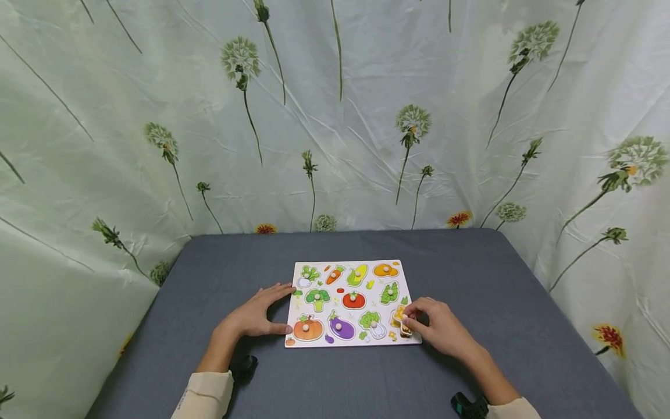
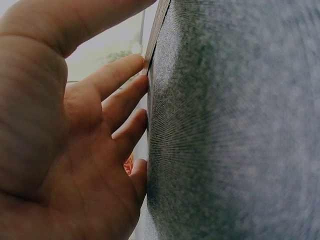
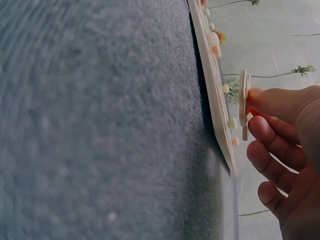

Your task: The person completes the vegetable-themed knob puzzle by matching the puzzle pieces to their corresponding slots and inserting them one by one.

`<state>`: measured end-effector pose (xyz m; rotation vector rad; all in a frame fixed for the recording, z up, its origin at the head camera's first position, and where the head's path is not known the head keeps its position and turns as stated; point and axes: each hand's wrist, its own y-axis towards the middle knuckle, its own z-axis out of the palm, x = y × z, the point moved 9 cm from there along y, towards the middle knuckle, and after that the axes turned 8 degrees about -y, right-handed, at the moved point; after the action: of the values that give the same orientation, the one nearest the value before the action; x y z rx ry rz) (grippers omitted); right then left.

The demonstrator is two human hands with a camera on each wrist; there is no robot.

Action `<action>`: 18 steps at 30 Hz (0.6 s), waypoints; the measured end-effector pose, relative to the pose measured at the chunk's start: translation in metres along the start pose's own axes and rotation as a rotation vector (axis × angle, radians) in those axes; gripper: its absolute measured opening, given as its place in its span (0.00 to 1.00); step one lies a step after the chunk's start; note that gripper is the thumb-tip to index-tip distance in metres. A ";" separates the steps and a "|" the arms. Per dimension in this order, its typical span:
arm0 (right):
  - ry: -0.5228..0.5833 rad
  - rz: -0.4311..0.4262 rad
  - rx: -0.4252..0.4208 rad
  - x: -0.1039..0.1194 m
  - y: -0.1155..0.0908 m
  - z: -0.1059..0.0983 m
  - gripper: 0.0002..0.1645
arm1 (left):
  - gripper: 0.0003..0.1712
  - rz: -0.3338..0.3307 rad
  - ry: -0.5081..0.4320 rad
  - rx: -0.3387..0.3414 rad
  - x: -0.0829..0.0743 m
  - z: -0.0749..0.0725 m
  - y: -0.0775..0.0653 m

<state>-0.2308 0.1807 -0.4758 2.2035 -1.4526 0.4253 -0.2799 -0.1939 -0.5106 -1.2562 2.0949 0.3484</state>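
Note:
A white wooden peg puzzle board (image 1: 335, 285) with colourful vegetable pieces lies flat on the table. My left hand (image 1: 259, 311) is spread at the board's left edge, thumb at the lower corner and fingertips higher up; in the left wrist view its fingers (image 2: 125, 102) are fairly straight. My right hand (image 1: 442, 327) pinches a yellow-and-brown puzzle piece (image 1: 405, 330) between thumb and fingers, over the board's lower right corner. Seen from the right wrist, this puzzle piece (image 3: 244, 100) stands off the board's surface, edge-on, its knob hidden by the fingertips.
Knobbed pieces sit in the board, among them a pumpkin (image 1: 309, 330), an eggplant (image 1: 342, 329), a tomato (image 1: 353, 301) and a broccoli (image 1: 317, 298). The grey cloth-covered table (image 1: 335, 384) meets a dandelion-print curtain (image 1: 361, 174) at the back.

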 end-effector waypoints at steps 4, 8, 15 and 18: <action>-0.005 -0.019 0.014 0.002 0.000 0.003 0.04 | 0.56 -0.008 0.004 0.000 0.001 0.001 0.000; -0.008 -0.026 0.031 0.003 0.000 0.006 0.03 | 0.56 -0.013 0.004 0.000 0.001 0.000 0.000; 0.007 -0.048 0.054 0.004 0.000 0.011 0.03 | 0.56 -0.024 0.002 0.007 0.001 0.000 0.001; 0.009 -0.053 0.063 0.004 0.000 0.012 0.03 | 0.56 -0.027 -0.002 0.009 0.002 0.001 0.001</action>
<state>-0.2294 0.1710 -0.4842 2.2807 -1.3905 0.4683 -0.2812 -0.1944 -0.5125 -1.2767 2.0741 0.3279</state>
